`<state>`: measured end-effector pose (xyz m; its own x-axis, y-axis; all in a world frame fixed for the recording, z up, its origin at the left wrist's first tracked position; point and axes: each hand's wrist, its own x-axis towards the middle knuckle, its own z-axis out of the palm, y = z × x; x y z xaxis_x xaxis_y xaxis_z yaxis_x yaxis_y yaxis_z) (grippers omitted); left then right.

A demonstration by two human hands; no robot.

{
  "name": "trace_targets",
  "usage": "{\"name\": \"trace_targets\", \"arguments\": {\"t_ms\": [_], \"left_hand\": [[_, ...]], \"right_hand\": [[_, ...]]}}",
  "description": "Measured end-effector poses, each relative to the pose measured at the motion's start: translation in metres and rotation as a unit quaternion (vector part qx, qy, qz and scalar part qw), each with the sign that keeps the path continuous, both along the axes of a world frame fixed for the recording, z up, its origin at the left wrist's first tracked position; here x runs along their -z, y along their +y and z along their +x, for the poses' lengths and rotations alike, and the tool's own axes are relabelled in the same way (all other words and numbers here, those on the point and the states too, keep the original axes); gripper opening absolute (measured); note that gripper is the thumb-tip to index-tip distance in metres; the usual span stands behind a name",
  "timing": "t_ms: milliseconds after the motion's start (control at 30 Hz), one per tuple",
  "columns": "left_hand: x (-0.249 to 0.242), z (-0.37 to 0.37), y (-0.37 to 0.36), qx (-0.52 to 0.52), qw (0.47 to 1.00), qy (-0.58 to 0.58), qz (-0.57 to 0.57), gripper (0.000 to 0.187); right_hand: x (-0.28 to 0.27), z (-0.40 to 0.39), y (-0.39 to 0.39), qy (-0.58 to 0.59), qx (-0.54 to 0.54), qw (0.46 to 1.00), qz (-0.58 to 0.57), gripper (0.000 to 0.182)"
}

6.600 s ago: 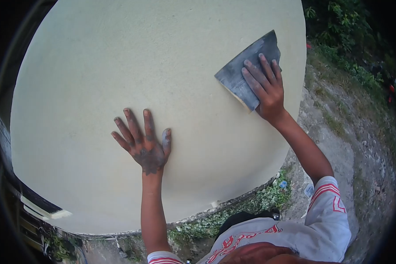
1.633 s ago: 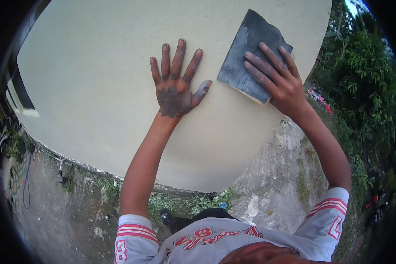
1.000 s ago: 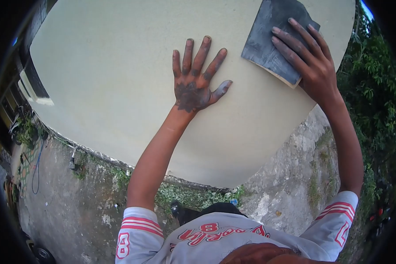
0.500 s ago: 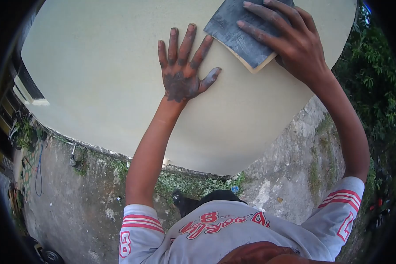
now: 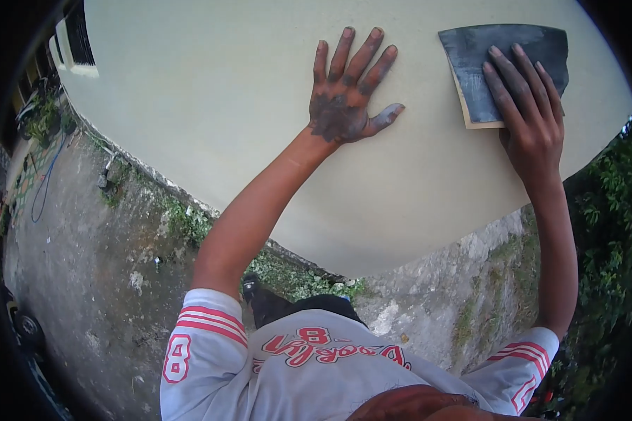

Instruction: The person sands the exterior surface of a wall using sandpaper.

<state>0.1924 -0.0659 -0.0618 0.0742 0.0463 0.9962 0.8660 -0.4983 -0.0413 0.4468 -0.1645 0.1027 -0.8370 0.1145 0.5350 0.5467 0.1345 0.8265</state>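
My left hand [image 5: 347, 98] lies flat against a smooth cream wall [image 5: 260, 84], fingers spread and nothing in it. Dark smudges cover the back of that hand, and its thumb looks dusted grey. To its right, my right hand [image 5: 530, 116] holds a folded sheet of sandpaper [image 5: 470, 63] against the wall. The sheet is dark grey and dusty, with a tan backing showing along its left and lower edges. My right fingers lie over its face; the thumb is hidden.
Weeds [image 5: 295, 277] grow along the foot of the wall, above rough concrete ground [image 5: 105, 281]. Leafy plants [image 5: 604, 224] stand at the right. A blue hose [image 5: 45, 186] lies at the far left, and a wheel [image 5: 28, 324] shows at the lower left edge.
The right hand and the sandpaper have moved right and lower relative to my left hand, and the sheet has turned. My left hand stays flat on the wall while the view has shifted.
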Motion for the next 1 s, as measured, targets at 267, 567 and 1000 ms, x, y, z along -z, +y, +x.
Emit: {"name": "trace_targets", "arguments": {"t_ms": [267,567,1000], "left_hand": [[0.001,-0.004,-0.004,-0.013,0.999,0.016,-0.026,0.084],[0.008,-0.047,0.011,-0.046,0.993,0.109,-0.006,0.076],[-0.061,-0.221,0.06,0.018,0.999,0.026,-0.038,0.078]], "right_hand": [[-0.004,-0.014,0.013,0.036,0.038,0.998,0.019,0.064],[-0.002,-0.016,0.023,0.086,0.048,0.995,-0.005,0.071],[-0.017,-0.11,0.059,0.164,0.044,0.984,0.059,0.086]]}}
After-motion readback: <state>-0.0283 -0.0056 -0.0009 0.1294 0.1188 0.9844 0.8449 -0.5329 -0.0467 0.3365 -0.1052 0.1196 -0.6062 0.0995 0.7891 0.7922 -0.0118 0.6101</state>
